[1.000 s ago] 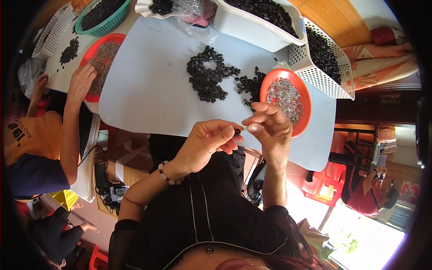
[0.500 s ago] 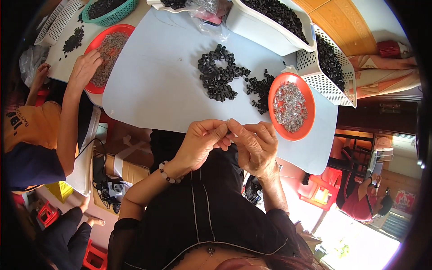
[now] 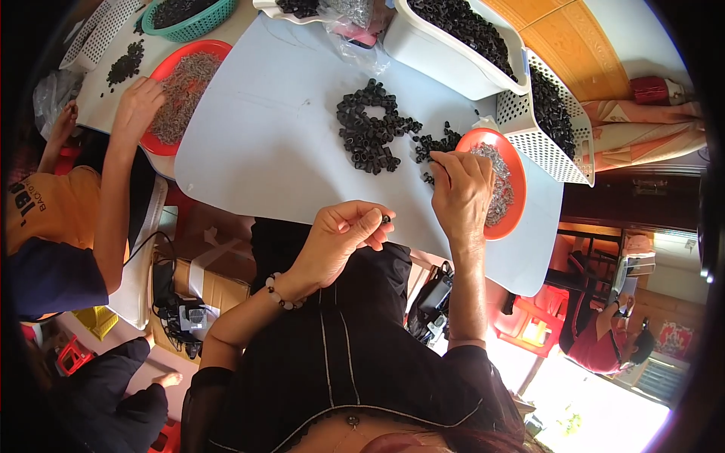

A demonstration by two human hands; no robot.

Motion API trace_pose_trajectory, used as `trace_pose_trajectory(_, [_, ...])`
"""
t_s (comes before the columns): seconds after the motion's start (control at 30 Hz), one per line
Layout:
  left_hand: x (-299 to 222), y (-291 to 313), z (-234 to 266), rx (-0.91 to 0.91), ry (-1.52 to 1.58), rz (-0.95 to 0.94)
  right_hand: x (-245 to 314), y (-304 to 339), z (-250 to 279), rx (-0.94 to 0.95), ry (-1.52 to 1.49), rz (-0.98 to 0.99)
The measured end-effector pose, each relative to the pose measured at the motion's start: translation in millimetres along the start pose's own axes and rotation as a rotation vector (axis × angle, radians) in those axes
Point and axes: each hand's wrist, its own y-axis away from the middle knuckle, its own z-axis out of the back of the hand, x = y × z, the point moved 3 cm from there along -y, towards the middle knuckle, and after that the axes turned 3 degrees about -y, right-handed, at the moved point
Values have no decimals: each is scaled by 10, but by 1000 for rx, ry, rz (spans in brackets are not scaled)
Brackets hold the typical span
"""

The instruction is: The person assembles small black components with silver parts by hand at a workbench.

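Observation:
A small black hollow cap [image 3: 386,219] is pinched between the thumb and index finger of my left hand [image 3: 340,234], just off the table's near edge. My right hand [image 3: 464,192] is out over the smaller heap of black caps [image 3: 438,143], its back upward and its wrist beside the red plate [image 3: 519,167]. Its fingertips point down and are mostly hidden, so any grip there does not show. Small clear pieces [image 3: 501,195] fill that plate, partly covered by my right hand. A larger heap of black caps [image 3: 362,155] lies farther left on the pale table [image 3: 264,128].
A white tub [image 3: 445,64] and a perforated white basket [image 3: 581,158], both full of black pieces, stand at the far right. At the left, a co-worker's hand [image 3: 138,109] is by another red plate [image 3: 219,49]. A cardboard box [image 3: 223,291] sits below the table.
My right hand has left my left hand and moved away to the right, over the small black heap. My left hand stays nearly in place, with the cap now showing at its fingertips.

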Motion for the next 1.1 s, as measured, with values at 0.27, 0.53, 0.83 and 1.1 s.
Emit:
trace_pose_trajectory(0.27, [10,14,54,-1,-10,11,33,-47,-190,143,-17,-30])
trace_pose_trajectory(0.53, [-45,12,32,-39,19,-13,155,58,-12,252,-875,-490])
trace_pose_trajectory(0.83, [-70,32,-26,52,-9,-67,450,493,104,403,-1527,-678])
trace_pose_trajectory(1.1, [-44,90,-63,9,-190,-147,431,627,63,478,-1595,-735])
